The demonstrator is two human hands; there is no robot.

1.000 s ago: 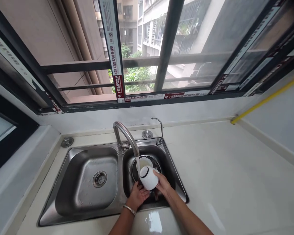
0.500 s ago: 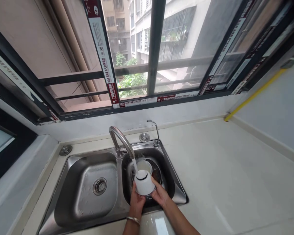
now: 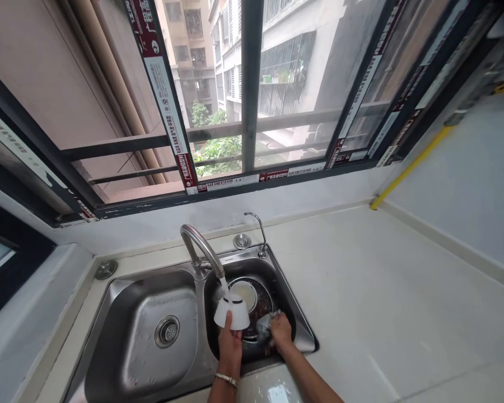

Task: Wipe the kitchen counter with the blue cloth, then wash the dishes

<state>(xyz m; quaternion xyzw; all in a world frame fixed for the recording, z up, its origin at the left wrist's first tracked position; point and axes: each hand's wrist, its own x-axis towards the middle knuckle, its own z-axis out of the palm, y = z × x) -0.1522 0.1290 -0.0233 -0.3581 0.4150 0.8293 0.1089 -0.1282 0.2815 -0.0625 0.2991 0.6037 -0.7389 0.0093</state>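
Under the running faucet (image 3: 202, 246), a white bowl (image 3: 235, 317) is tipped over with its base turned up, and water runs onto it. My left hand (image 3: 230, 344) grips it, thumb against its outer side. To the right, my right hand (image 3: 280, 331) is closed on a grey cloth (image 3: 264, 326), apart from the bowl. Below them in the right basin lies a dark round pan (image 3: 264, 296), partly covered by the hands and bowl. A second whitish bowl (image 3: 244, 292) sits in it.
The left basin (image 3: 151, 302) has a round drain (image 3: 167, 331). A thin small tap (image 3: 260, 226) stands at the right basin's back corner. Pale countertop (image 3: 373, 280) extends right, and a window (image 3: 218, 140) lies behind the sink. A yellow pipe (image 3: 411, 168) runs along the right wall.
My right hand has left the bowl and moved right, now with the grey cloth showing in it. My left hand alone holds the bowl. The view has shifted slightly.
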